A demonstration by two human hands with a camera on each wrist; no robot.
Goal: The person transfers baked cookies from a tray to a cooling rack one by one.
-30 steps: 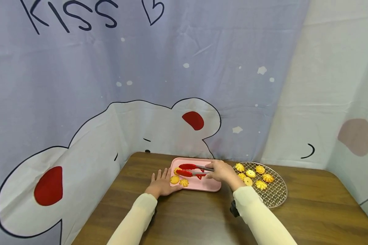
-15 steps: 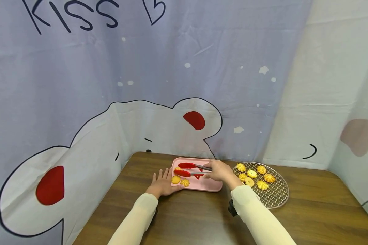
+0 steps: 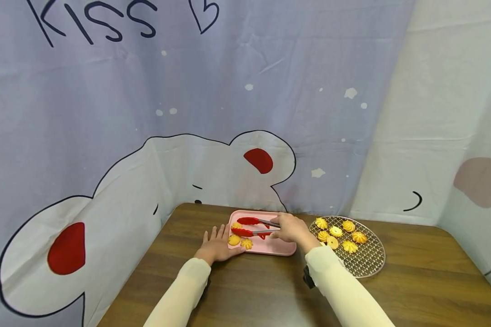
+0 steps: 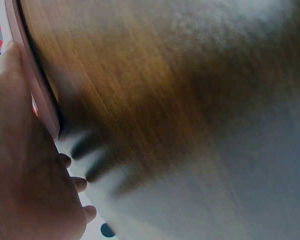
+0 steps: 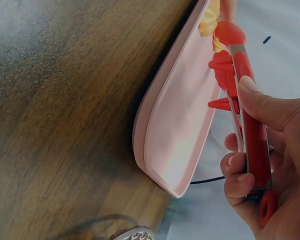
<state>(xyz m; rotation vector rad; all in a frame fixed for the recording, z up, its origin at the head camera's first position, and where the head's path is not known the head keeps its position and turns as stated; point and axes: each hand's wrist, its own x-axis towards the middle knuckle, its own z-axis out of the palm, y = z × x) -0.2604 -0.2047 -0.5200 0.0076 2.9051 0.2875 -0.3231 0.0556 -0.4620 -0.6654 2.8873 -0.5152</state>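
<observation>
A pink tray [image 3: 276, 247] lies on the table with 3 yellow cookies in its left part. My left hand [image 3: 217, 249] rests at the tray's left edge with fingers spread; in the left wrist view its thumb [image 4: 11, 59] lies over the rim. My right hand [image 3: 291, 227] grips a pair of red tongs [image 5: 255, 145] above the tray. The tips of the tongs stand apart at the back cookie [image 3: 236, 225], which shows between them; contact is hard to tell. A round cookie [image 3: 234, 240] and a piped cookie [image 3: 247, 244] lie in front of it.
To the right, a round wire rack [image 3: 364, 265] bears several piped cookies [image 3: 349, 246], partly behind my right forearm. A printed cloth [image 3: 212, 168] hangs behind the wooden table [image 3: 253, 290].
The tongs have shifted slightly left over the tray, and their tips have spread a little wider around the back cookie. My left hand stays in place.
</observation>
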